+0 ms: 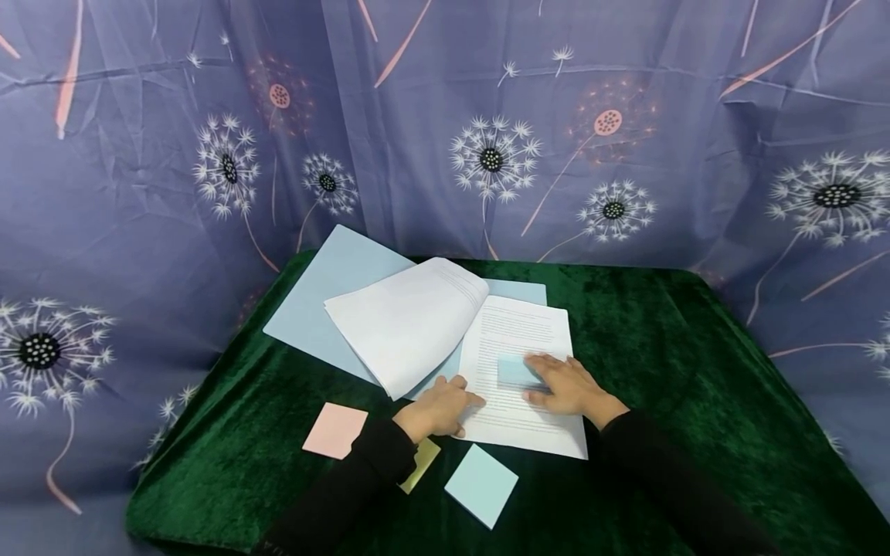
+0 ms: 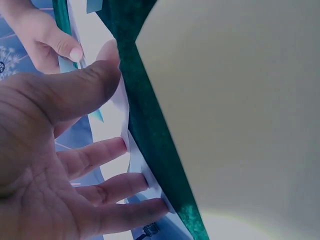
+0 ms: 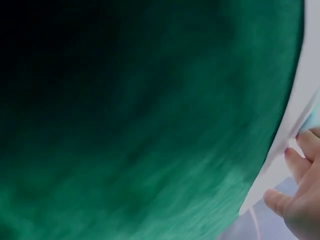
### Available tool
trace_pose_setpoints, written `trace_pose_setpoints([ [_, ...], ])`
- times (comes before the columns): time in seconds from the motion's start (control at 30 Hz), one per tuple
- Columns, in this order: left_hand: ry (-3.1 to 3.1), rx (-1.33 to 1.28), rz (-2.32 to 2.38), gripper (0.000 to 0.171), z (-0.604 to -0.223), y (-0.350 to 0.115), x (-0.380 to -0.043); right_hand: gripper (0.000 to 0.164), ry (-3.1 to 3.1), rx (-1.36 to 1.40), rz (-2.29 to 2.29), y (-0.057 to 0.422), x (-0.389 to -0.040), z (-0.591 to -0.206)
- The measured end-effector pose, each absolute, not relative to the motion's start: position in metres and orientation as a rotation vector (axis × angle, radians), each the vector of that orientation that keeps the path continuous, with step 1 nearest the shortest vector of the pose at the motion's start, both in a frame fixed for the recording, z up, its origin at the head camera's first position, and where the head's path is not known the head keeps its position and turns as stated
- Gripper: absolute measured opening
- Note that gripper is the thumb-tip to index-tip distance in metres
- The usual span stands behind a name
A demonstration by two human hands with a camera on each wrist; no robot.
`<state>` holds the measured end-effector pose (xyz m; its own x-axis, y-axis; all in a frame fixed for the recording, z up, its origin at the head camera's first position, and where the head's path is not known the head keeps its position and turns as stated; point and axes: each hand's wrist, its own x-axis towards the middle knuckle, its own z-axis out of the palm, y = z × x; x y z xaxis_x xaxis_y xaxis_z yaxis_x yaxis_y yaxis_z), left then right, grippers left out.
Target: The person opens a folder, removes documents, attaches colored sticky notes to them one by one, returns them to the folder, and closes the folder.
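A stapled-looking set of printed sheets lies turned open, its lower page (image 1: pixel 521 425) full of text lines and its upper pages (image 1: pixel 410 316) folded over to the left. On the printed page is a blue sticky note (image 1: pixel 513 371), partly covered by my right hand (image 1: pixel 566 386), whose outstretched fingers press on it. My left hand (image 1: pixel 439 407) rests at the page's lower left edge. In the left wrist view, the left fingers (image 2: pixel 112 187) are fairly straight, with their tips against the paper. The right wrist view catches my right fingers (image 3: pixel 298 162) at the paper.
Beneath the sheets lies a light blue folder (image 1: pixel 306 316). Pink sticky notes (image 1: pixel 336 430), a light blue pad (image 1: pixel 482 485) and yellow notes (image 1: pixel 422 463), partly behind the left wrist, lie nearer me on the green velvet cloth (image 1: pixel 660 332). A dandelion-patterned curtain (image 1: pixel 417 139) hangs behind.
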<state>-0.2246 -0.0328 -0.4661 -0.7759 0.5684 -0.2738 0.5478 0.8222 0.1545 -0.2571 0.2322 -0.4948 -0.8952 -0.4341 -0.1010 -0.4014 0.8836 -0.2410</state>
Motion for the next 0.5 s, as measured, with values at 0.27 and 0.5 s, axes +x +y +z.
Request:
trace_pose_setpoints([
  [0.27, 2.706, 0.865, 0.1, 0.062, -0.468, -0.034, -0.226, 0.073, 2.902, -0.593, -0.316, 0.245, -0.258, -0.492],
  [0.5, 2.702, 0.86, 0.111, 0.061, -0.467, -0.033, -0.225, 0.071, 2.909, -0.569, -0.365, 0.236, -0.267, -0.486],
])
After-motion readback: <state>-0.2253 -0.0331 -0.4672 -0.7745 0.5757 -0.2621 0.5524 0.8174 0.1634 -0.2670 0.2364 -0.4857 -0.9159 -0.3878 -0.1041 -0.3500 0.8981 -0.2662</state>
